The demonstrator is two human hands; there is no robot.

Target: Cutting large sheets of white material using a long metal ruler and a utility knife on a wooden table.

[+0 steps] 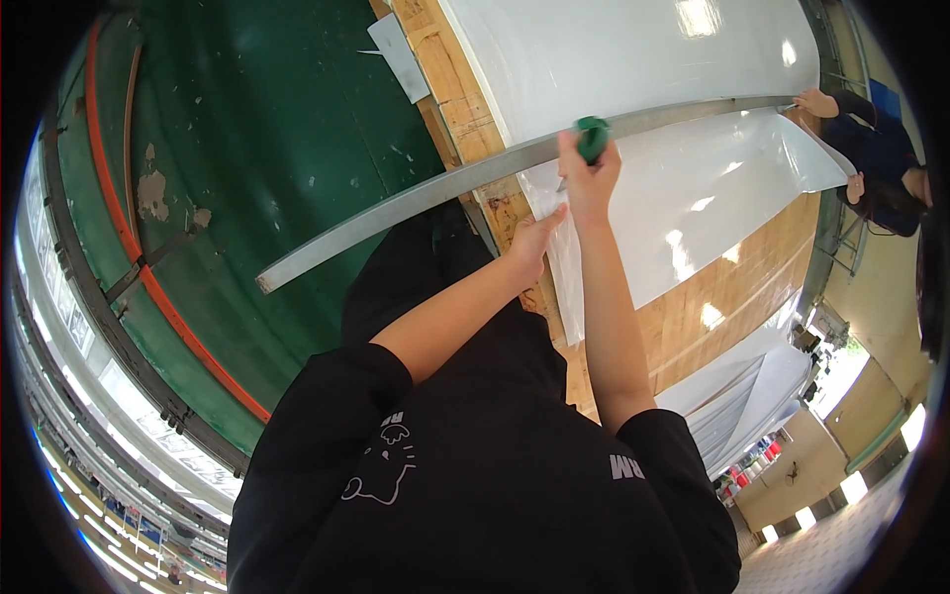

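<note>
My right hand (592, 188) is closed around a green rounded object (593, 141), blurred by motion, just in front of a long metal bar (475, 176). Its exact kind does not show. Below it, my left hand (532, 244) is closed at the near edge of a glossy white plastic sheet (643, 228), its thumb on top; the other fingers are partly hidden. The bar lies across the sheet and sticks out past the table's left edge. At the bar's far end, another person's hand (815, 103) touches it, and that person's other hand (855, 186) is at a lifted sheet corner.
Under the sheet is a wooden tabletop (732, 272). More white sheeting (633, 59) spreads beyond the bar. To the left lies a green surface (297, 129) with an orange rail (183, 327) along it. Folded white material (742, 386) sits at the right.
</note>
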